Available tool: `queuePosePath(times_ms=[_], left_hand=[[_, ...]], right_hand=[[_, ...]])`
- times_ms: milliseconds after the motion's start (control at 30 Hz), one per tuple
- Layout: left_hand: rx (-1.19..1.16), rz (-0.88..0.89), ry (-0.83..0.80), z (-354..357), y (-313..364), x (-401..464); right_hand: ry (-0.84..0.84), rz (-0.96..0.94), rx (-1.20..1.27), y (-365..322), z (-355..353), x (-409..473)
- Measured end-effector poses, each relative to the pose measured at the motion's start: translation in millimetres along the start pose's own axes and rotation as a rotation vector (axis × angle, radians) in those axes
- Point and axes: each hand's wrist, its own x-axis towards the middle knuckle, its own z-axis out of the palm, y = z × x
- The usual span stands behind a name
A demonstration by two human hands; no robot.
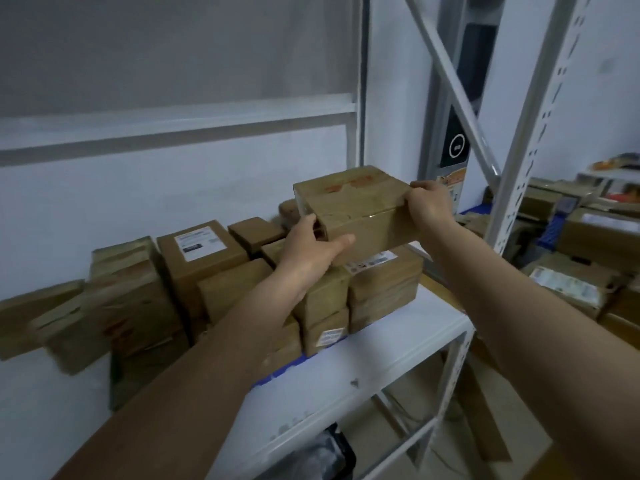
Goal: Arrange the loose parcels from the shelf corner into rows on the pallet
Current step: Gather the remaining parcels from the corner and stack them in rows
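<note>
Head view: our left hand (313,245) and right hand (429,206) grasp the box (356,209) by its ends, above the stack (214,282) on the shelf (398,341). We should keep it level and swing toward 3 o'clock.

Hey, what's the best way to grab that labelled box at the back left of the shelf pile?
Take the labelled box by its two short ends, coming down from above with both hands. Its top face is exposed and tilted toward you, while neighbouring parcels crowd its lower sides, so a top approach looks clearest.
</note>
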Motion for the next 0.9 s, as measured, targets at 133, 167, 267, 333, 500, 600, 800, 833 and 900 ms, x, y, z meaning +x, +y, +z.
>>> queuePosePath(times_ms=[133, 167, 267, 333, 500, 600, 800, 833, 900], left_hand=[[0.072, -0.063, 0.004, 49.9, -8.9, 12.8], [0.092, -0.086, 0.014, 58.6, -11.0, 14.7], [0.132, -0.106, 0.054, 77.2, -18.1, 18.9], [0.183, -0.102, 0.076, 84.2, -20.6, 20.1], [0.297, -0.153, 0.079, 92.0, -25.2, 22.4], [0.332, -0.174, 0.075, 90.8, -27.2, 22.4], [0.272, -0.119, 0.01, 81.5, -18.7, 30.3], [0.27, -0.099, 0.002, 81.5, -15.1, 33.3], [0.266, -0.077, -0.018, 81.5, -9.9, 38.6]], right_hand=[[0.037, 0.063, 0.008, 36.5, -26.2, 36.7], [0.049, 0.079, 0.007, 45.5, -29.6, 42.6], [0.06, 0.129, 0.043, 71.3, -34.0, 55.3], [0.052, 0.167, 0.077, 84.8, -33.2, 62.8], [0.027, 0.207, 0.105, 102.9, -22.2, 72.9], [0.065, 0.248, 0.128, 108.6, -24.9, 76.5], [-0.089, 0.443, 0.116, 103.1, -43.8, 89.7], [-0.141, 0.437, 0.095, 102.7, -45.6, 89.1], [-0.248, 0.448, 0.127, 102.0, -50.3, 87.2]])
